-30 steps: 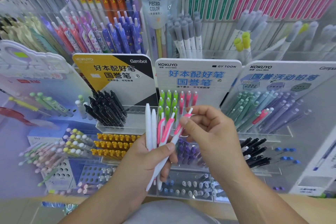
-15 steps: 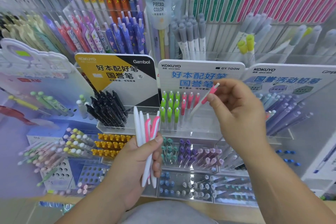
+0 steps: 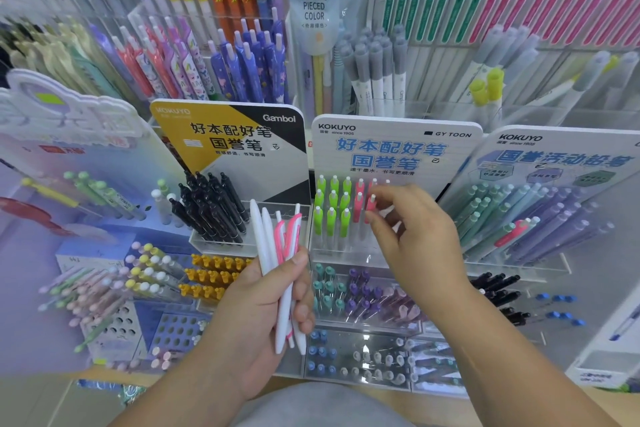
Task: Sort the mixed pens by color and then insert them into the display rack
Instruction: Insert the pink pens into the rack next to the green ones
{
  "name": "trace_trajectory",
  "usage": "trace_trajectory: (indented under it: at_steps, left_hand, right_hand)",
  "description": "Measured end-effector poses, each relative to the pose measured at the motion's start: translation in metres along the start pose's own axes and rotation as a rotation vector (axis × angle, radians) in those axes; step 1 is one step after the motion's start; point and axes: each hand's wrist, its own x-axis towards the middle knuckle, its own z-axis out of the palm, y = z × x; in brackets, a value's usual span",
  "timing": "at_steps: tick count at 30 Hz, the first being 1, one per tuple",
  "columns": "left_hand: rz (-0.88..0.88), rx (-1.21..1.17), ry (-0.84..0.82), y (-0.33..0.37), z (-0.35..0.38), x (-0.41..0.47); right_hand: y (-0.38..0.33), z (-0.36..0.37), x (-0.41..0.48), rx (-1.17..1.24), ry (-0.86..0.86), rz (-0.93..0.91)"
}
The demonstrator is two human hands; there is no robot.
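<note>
Pens [image 3: 266,243], white with pink clips, sit bunched in my left hand [image 3: 256,315], fingers [image 3: 306,321] curled round them; my right hand [image 3: 422,239] pinches a pink pen [image 3: 371,206] at the display rack [image 3: 346,253].

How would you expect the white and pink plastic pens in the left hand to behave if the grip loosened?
The white and pink plastic pens look stiff and probably light: the left hand holds several. Their smooth, fanned-out barrels would likely slip down and roll.
</note>
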Motion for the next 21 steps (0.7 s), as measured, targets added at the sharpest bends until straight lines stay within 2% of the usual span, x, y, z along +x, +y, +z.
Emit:
trace_trajectory:
  at_steps: [6,12,15,17,21]
  left_hand:
    - [0.016,-0.016,-0.014,0.003,-0.002,-0.001]
    - [-0.051,-0.118,-0.038,0.004,-0.005,-0.001]
    - [-0.038,-0.055,-0.031,0.003,-0.004,-0.001]
    - [-0.022,-0.009,-0.027,0.002,-0.003,-0.001]
    - [-0.029,0.079,-0.065,0.001,-0.002,-0.003]
  right_hand:
    - [0.004,0.003,0.0,-0.013,-0.016,0.048]
    - [0.006,0.004,-0.001,0.013,-0.034,0.064]
    - [0.003,0.002,-0.001,0.025,-0.035,0.073]
    - [-0.006,-0.004,-0.002,0.116,-0.024,0.139]
    - [-0.037,-0.02,-0.004,0.475,0.014,0.332]
